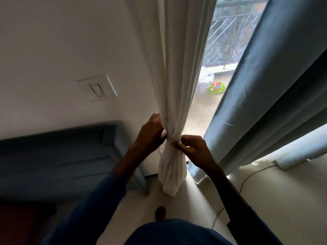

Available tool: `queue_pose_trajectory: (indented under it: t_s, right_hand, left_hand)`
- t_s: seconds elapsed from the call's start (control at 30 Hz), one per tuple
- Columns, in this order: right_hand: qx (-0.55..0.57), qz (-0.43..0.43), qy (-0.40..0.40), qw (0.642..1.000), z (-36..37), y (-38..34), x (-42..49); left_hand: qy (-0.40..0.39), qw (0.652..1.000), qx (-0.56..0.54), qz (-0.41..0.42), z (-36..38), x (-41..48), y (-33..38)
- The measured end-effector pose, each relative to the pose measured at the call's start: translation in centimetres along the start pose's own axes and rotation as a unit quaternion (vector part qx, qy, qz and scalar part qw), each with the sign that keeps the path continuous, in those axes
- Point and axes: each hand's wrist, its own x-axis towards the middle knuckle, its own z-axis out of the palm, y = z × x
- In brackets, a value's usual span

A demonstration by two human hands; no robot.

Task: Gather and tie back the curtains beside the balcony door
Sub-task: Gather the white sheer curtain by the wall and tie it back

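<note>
Gripping gathered white sheer fabric curtain (pixel 174 103) at its cinched waist: left hand (pixel 150 133) curled around it, right hand (pixel 192 149) pinching the knot, both forearms raised.

Left hand (pixel 152 133) and right hand (pixel 192 149) pinch the curtain (pixel 177 76), arms extended.

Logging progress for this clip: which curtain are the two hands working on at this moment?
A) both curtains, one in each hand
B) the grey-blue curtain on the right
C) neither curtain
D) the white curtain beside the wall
D: the left hand and the right hand both hold the white curtain where it is cinched into a bunch, while the grey-blue curtain hangs untouched.
</note>
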Motion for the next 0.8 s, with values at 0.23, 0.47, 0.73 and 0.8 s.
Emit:
queue_pose_trajectory:
  t_s: [0.23, 0.47, 0.73, 0.8]
  right_hand:
    - [0.122, 0.074, -0.05, 0.989, -0.3, 1.3, -0.6]
    - [0.188, 0.154, -0.052, 0.968, 0.1, 2.6, -1.6]
    - [0.377, 0.142, -0.028, 0.915, -0.8, 1.1, -2.5]
    - [0.404, 0.124, 0.027, 0.906, -1.9, 0.5, -2.7]
  left_hand:
    - [0.018, 0.99, -0.138, 0.013, 0.0, -0.4, 0.3]
    - [-0.121, 0.958, -0.254, 0.057, 0.7, -1.8, 0.1]
    - [-0.054, 0.926, -0.368, -0.068, 1.9, -1.9, 1.4]
    - [-0.039, 0.922, -0.37, -0.106, 1.8, -1.6, 1.4]
